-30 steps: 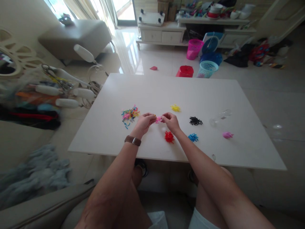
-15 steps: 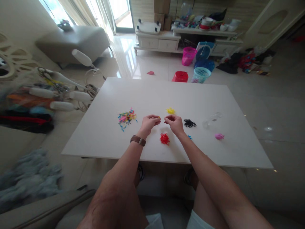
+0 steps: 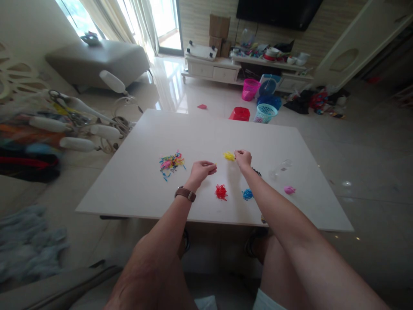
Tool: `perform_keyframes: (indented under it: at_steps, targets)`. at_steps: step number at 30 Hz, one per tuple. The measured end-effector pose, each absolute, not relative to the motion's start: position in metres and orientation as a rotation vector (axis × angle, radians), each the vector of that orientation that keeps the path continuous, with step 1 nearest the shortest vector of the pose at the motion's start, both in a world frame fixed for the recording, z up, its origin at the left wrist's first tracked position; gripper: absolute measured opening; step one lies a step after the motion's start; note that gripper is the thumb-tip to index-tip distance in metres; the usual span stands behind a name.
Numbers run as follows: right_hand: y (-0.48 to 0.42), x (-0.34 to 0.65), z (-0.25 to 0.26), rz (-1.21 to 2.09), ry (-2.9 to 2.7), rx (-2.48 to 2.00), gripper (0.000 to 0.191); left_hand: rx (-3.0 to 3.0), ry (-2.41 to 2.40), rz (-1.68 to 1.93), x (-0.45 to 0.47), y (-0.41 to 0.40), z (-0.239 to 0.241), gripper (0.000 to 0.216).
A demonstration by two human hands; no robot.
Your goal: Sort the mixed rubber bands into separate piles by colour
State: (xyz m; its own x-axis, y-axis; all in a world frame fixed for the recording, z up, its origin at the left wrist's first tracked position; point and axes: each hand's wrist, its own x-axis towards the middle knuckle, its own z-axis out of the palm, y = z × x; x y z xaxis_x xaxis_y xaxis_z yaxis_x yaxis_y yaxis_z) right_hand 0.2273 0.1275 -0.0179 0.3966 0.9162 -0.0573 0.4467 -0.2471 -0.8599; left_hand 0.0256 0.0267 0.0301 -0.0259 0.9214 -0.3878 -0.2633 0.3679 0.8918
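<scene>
My left hand [image 3: 202, 170] is held over the middle of the white table [image 3: 187, 133], finger and thumb pinched on a small yellow piece [image 3: 216, 165]. Just right of the yellow pile [image 3: 229, 156] is my right hand [image 3: 243, 159], its fingertips pressed together; whatever they hold is too small to make out. Thin red pieces lie heaped in a red pile [image 3: 221, 192] nearer me. A blue pile [image 3: 247, 194] sits beside my right forearm, which partly covers a black pile [image 3: 257, 172]. At the left is a mixed-colour pile [image 3: 172, 162] of similar thin pieces.
A clear plastic container [image 3: 281, 168] lies at the right of the table, with a pink item [image 3: 289, 190] nearer me. Beyond the far edge stand a red bin [image 3: 240, 114] and a light-blue basket [image 3: 265, 113]. A white-shaded lamp [image 3: 106, 131] is at the left.
My right hand has moved away from my left, forward and right to beside the yellow pile. My left hand stays pinched at about the same spot. More of the blue pile now shows.
</scene>
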Motion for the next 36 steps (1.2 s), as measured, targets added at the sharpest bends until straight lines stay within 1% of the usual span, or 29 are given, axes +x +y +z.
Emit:
perform_keyframes:
  at_steps: [3,5,7,10,12,14,18,21,24,29,33,36]
  targets:
    - [0.127,0.223,-0.012,0.822,-1.190,-1.818,0.013,0.682,1.216,1.088,0.022,0.029,0.027,0.011]
    - [0.118,0.217,-0.006,0.938,-1.242,-1.744,0.015,0.685,1.216,1.090,0.021,0.030,0.025,0.011]
    - [0.105,0.208,0.002,1.147,-1.325,-1.577,0.021,0.703,1.208,1.096,0.021,0.030,0.024,0.011]
    - [0.086,0.197,0.016,1.534,-1.480,-1.199,0.036,0.715,1.187,1.118,0.021,0.029,0.024,0.012]
    - [0.076,0.192,0.024,1.631,-1.567,-1.095,0.041,0.707,1.184,1.130,0.021,0.028,0.023,0.013]
    - [0.071,0.190,0.029,1.606,-1.617,-1.104,0.037,0.709,1.175,1.133,0.021,0.026,0.023,0.015]
    - [0.065,0.192,0.029,1.454,-1.601,-1.212,0.031,0.784,1.128,1.117,0.024,0.026,0.022,0.016]
    - [0.054,0.202,0.026,1.282,-1.537,-1.309,0.027,0.850,1.105,1.094,0.033,0.028,0.020,0.018]
    - [0.035,0.220,0.025,1.127,-1.444,-1.387,0.027,0.893,1.140,1.077,0.045,0.030,0.017,0.018]
    - [0.007,0.255,0.019,1.078,-1.279,-1.426,0.026,1.041,1.311,1.108,0.066,0.030,0.004,0.016]
    - [0.001,0.268,0.024,1.046,-1.446,-1.504,0.021,1.080,1.481,1.136,0.080,0.037,-0.009,0.011]
    - [0.002,0.268,0.034,0.944,-1.608,-1.490,0.015,1.095,1.588,1.135,0.091,0.052,-0.017,0.011]
